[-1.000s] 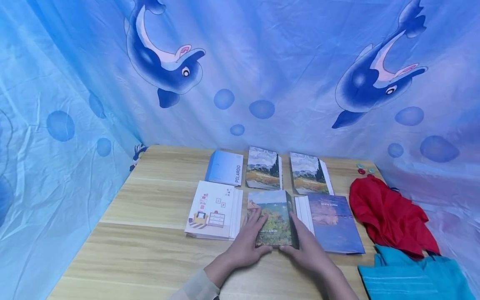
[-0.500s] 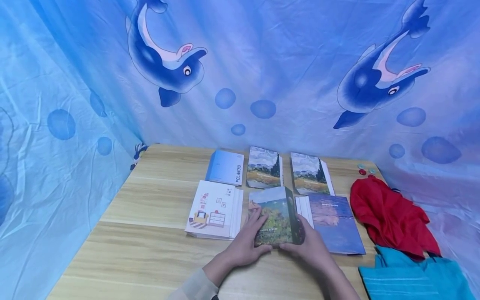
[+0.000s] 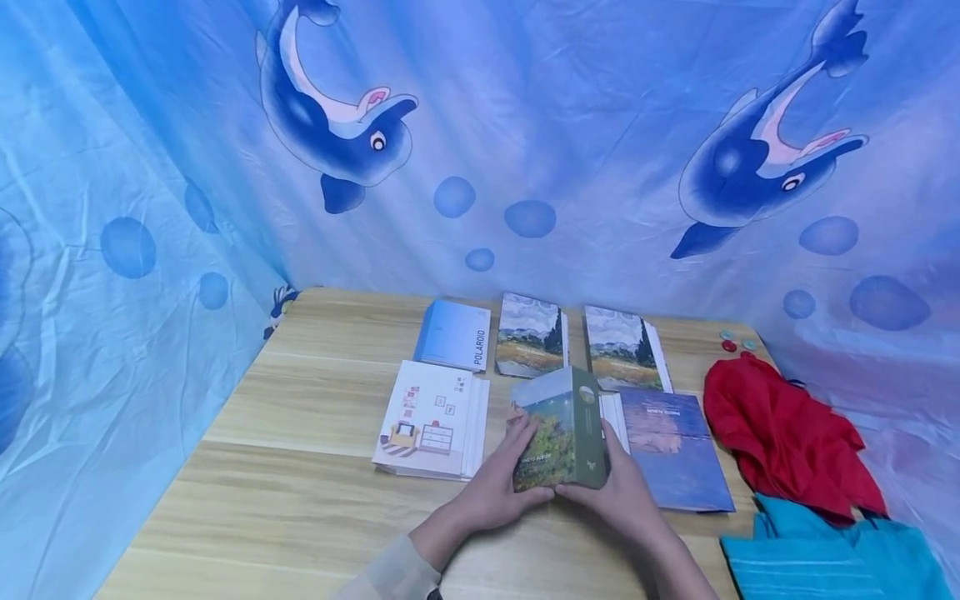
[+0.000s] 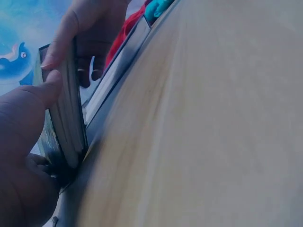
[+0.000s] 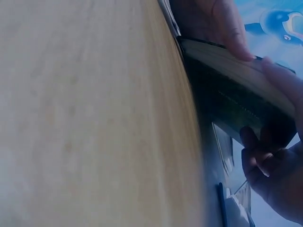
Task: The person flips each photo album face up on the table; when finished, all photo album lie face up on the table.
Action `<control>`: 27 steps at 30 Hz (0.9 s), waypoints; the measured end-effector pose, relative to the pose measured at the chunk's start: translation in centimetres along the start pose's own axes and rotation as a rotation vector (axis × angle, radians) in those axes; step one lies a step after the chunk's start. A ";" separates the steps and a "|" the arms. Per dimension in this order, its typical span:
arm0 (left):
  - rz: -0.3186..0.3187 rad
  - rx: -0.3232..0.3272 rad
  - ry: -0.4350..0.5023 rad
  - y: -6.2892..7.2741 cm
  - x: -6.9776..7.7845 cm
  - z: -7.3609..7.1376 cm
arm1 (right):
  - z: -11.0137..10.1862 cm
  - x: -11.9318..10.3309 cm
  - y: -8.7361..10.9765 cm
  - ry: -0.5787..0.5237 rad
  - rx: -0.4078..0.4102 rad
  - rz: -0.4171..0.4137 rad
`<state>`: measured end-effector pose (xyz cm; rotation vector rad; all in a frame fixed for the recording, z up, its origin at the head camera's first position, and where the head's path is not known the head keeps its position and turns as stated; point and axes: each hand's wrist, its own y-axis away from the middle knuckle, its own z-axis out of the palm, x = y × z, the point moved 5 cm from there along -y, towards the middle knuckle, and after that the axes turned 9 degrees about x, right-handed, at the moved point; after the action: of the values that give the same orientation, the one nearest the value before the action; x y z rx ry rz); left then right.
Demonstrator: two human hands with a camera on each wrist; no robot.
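Note:
Both hands hold a green photo album [image 3: 551,454] with a garden picture on its cover, at the near middle of the table. It is tilted, its dark green spine turned up on the right. My left hand [image 3: 491,490] grips its left side, fingers at the cover and thumb at the near edge. The right hand [image 3: 618,492] holds the spine side, its thumb meeting the left thumb. In the left wrist view the page edges [image 4: 71,116] face the camera. From the right wrist, fingers of the right hand [image 5: 279,177] curl beside the dark cover [image 5: 232,101].
Around it lie a white album [image 3: 420,421], a blue Polaroid album [image 3: 453,333], two landscape-painting albums [image 3: 529,333] and a purple-blue album [image 3: 675,446]. Red cloth [image 3: 783,433] and teal cloth [image 3: 832,554] lie at the right edge. Several small discs [image 3: 728,345] sit far right.
The green album has gone from lying flat to tilting leftward, its right side raised and spine showing. The right hand has come up with that side; the left hand has barely moved.

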<state>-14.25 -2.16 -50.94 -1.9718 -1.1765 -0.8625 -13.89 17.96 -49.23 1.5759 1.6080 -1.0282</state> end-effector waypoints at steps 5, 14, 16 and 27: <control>-0.019 0.010 0.039 -0.2 0.3 0.1 | -0.3 -0.6 0.0 -0.011 0.027 -0.023; -0.027 0.016 0.079 -0.5 0.4 0.5 | -0.6 -1.6 0.1 -0.072 0.020 -0.077; -0.019 0.022 0.083 -0.6 0.5 0.5 | -0.6 -1.7 0.2 -0.071 0.023 -0.081; 0.023 0.053 0.153 -0.9 1.0 0.5 | -0.5 -2.1 0.2 -0.085 0.012 -0.187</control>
<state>-14.55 -0.97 -50.18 -1.8386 -1.0754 -0.9427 -13.57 17.35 -47.16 1.3902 1.7175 -1.1888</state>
